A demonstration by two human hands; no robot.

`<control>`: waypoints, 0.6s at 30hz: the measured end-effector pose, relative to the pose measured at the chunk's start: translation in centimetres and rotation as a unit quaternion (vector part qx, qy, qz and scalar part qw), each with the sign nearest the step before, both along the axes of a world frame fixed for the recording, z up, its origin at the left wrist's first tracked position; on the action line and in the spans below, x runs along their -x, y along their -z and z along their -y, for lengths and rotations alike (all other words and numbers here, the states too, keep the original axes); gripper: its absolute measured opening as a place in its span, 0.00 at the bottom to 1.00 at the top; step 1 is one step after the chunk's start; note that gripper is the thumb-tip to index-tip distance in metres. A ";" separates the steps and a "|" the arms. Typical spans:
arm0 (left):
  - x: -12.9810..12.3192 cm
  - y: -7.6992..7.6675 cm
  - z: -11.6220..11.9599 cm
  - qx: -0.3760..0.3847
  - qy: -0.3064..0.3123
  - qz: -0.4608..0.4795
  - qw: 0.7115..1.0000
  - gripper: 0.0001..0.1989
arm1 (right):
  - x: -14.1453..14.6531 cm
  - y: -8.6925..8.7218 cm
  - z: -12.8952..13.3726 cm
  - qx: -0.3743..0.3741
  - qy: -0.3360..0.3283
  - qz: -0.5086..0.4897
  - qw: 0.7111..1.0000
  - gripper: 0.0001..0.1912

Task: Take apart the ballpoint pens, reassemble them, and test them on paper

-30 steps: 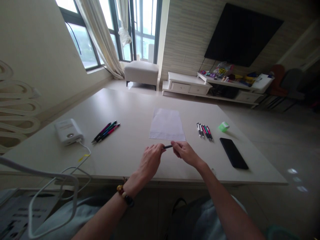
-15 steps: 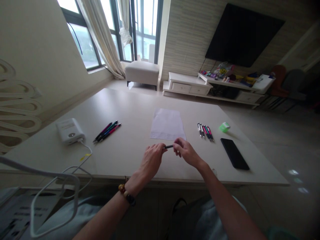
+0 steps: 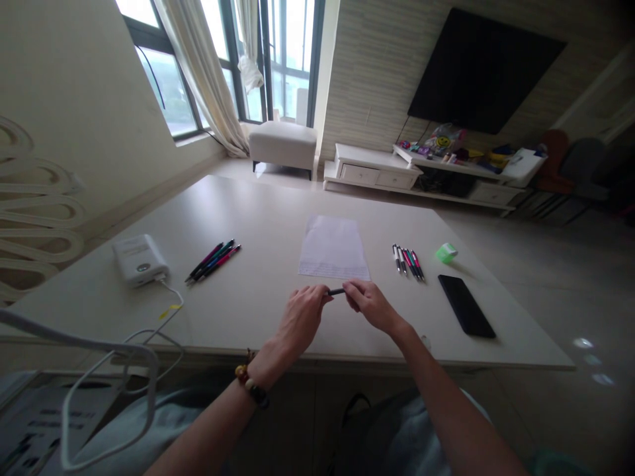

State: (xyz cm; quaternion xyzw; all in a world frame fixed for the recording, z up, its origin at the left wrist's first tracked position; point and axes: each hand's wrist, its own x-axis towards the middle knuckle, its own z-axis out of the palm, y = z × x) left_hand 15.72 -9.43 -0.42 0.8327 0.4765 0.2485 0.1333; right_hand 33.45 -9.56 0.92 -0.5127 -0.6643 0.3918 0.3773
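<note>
Right here at the table edge, the left hand (image 3: 300, 320) and right hand (image 3: 372, 305) are both closed on a dark pen (image 3: 336, 291), pinching it from either end between their fingertips, with a beaded bracelet (image 3: 251, 387) on the left wrist. The pen sits just below the near edge of a sheet of paper (image 3: 333, 248). Out to the left, a bundle of pens (image 3: 213, 262) lies beside a white power bank (image 3: 139, 260) with its cable (image 3: 170, 308) trailing off. To the right, another pen bundle (image 3: 407, 262), a green block (image 3: 446, 252) and a black phone (image 3: 466, 306). All on a pale table (image 3: 262, 205). Beyond it, a white bench (image 3: 282, 149) by the window, then a cabinet (image 3: 372, 173) under a wall TV (image 3: 486, 69).
</note>
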 end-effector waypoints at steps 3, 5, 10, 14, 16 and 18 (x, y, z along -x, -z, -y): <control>0.1 0.1 0.0 -0.021 0.004 -0.007 1.000 0.07 | 0.3 0.2 -0.1 0.017 0.021 -0.014 1.000 0.27; 0.2 0.1 -0.1 -0.039 0.010 -0.017 0.999 0.07 | 0.4 0.4 -0.2 0.044 0.026 -0.044 0.998 0.28; 0.2 -0.6 -0.5 0.054 -0.024 0.156 0.986 0.08 | 0.2 0.0 -0.2 0.079 -0.010 -0.116 0.990 0.22; -0.4 -1.0 -1.2 0.278 -0.054 0.483 0.829 0.12 | 0.6 -0.4 0.6 -0.002 -0.013 -0.063 0.998 0.25; -0.8 -1.1 -1.4 0.356 -0.040 0.593 0.721 0.13 | 1.4 -0.3 1.2 -0.041 -0.023 -0.032 0.998 0.30; -1.2 -1.1 -1.4 0.402 -0.013 0.638 0.656 0.14 | 2.2 -0.2 1.6 -0.076 -0.028 -0.028 0.996 0.25</control>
